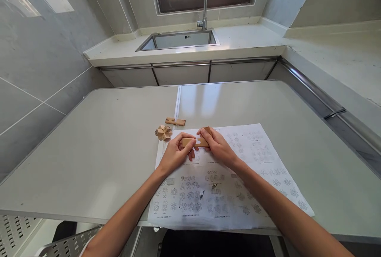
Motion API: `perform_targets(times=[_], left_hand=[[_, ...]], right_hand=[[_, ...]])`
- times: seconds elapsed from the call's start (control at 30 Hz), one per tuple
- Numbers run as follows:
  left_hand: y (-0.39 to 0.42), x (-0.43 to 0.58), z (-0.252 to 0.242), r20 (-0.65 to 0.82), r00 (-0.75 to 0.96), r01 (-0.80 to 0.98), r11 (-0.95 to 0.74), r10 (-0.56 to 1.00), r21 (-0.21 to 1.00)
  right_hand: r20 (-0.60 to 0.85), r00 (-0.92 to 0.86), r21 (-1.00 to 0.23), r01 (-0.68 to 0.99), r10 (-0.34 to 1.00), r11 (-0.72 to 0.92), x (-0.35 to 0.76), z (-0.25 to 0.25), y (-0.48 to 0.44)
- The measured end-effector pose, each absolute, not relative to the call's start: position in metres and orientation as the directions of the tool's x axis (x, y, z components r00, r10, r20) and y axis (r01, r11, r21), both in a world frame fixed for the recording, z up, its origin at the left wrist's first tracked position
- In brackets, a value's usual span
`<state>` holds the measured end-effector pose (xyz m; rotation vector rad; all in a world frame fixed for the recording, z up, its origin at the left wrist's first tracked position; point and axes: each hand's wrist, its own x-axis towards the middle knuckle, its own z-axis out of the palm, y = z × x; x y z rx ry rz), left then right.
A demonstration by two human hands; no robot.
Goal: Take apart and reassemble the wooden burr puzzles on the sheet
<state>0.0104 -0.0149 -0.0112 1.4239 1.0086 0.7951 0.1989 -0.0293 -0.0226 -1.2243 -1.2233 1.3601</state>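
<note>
Over the printed sheet, my left hand pinches the left end of a notched wooden puzzle piece between thumb and fingers. My right hand grips the right end of that piece, and a second bit of wood shows at its fingertips. How far these two are joined I cannot tell. Just left of my hands, an assembled wooden burr puzzle sits at the sheet's upper left edge. Behind it lies another flat notched wooden piece with dark marks.
A large paper sheet with printed puzzle diagrams lies on the pale table, under my forearms. Beyond the table's far edge is a white counter with a sink and a tap. A perforated chair stands at lower left.
</note>
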Motion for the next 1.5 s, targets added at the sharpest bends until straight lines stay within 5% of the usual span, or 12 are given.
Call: perform_targets(times=[0.23,0.4,0.63,0.97,1.23,1.5], left_hand=[[-0.022,0.013,-0.014,-0.051,0.452,0.203,-0.047,0.89,0.978],[-0.02,0.014,-0.014,-0.002,0.336,0.172,-0.059,0.942,0.983],[-0.016,0.014,-0.015,0.031,0.207,0.145,-0.062,0.978,0.987],[-0.016,0.014,-0.017,0.029,0.221,0.12,-0.057,0.975,0.991],[-0.015,0.014,-0.014,0.016,0.179,0.056,-0.026,0.984,0.998],[-0.014,0.012,-0.017,0.006,0.275,0.064,-0.024,0.962,0.998]], right_hand=[[0.0,-0.1,-0.999,-0.038,0.995,-0.004,0.194,-0.025,-0.033],[-0.07,-0.009,-0.997,-0.017,0.997,-0.07,0.192,-0.026,-0.033],[0.018,-0.001,-1.0,0.007,1.0,0.018,0.198,-0.025,-0.03],[0.069,0.071,-0.997,0.036,0.995,0.067,0.199,-0.025,-0.03],[0.093,-0.027,-0.995,0.034,0.995,0.094,0.188,-0.023,-0.037],[0.159,-0.067,-0.956,0.239,0.985,0.171,0.182,-0.036,-0.039]])
